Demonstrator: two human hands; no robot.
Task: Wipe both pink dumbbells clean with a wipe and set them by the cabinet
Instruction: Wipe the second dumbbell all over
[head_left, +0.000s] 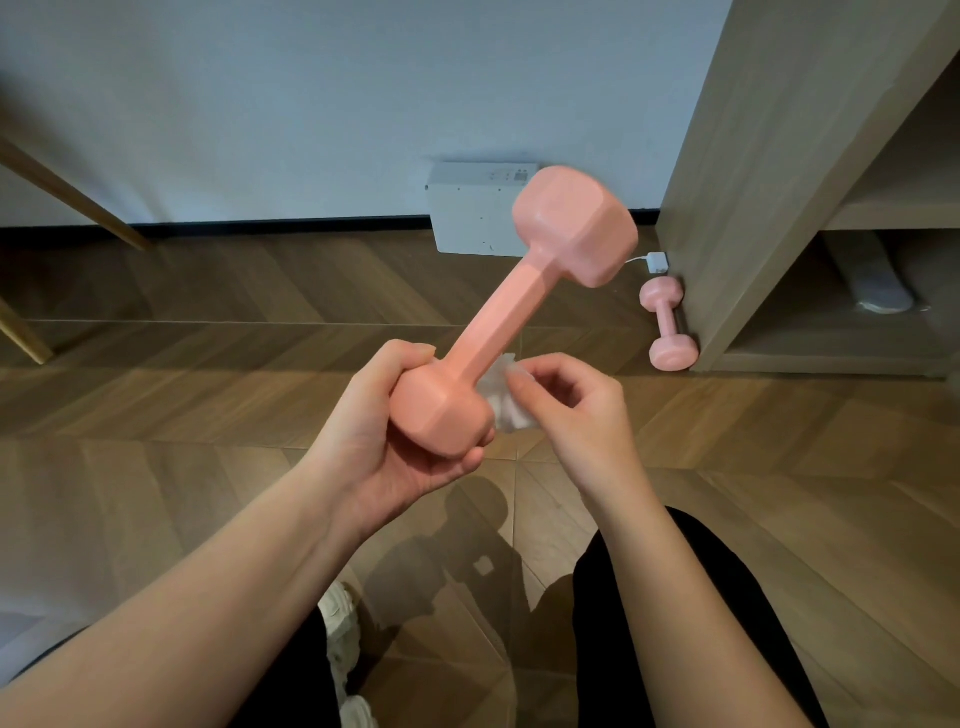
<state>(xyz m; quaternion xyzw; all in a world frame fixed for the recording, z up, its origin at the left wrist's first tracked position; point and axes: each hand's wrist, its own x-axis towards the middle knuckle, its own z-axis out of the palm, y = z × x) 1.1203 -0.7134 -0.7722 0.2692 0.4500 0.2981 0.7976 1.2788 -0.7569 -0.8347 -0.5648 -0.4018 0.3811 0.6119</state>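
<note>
Herringbone wood floor (208, 405) runs to a pale wall. From the head view, the left hand (395, 441) grips one end of a pink dumbbell (498, 317), held aloft. The right hand (576, 410) pinches a crumpled white wipe (501, 402) against its handle. A second pink dumbbell (667, 325) already lies touching the cabinet (737, 182) base; wiping and placing this one apparently remain.

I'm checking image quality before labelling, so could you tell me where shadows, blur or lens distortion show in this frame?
Head view: the far head of the held dumbbell is slightly motion-blurred; soft shadows of the arms and dumbbell fall on the floor below the left hand and right hand; wide-angle distortion tilts the cabinet inward; no harsh glare.
</note>
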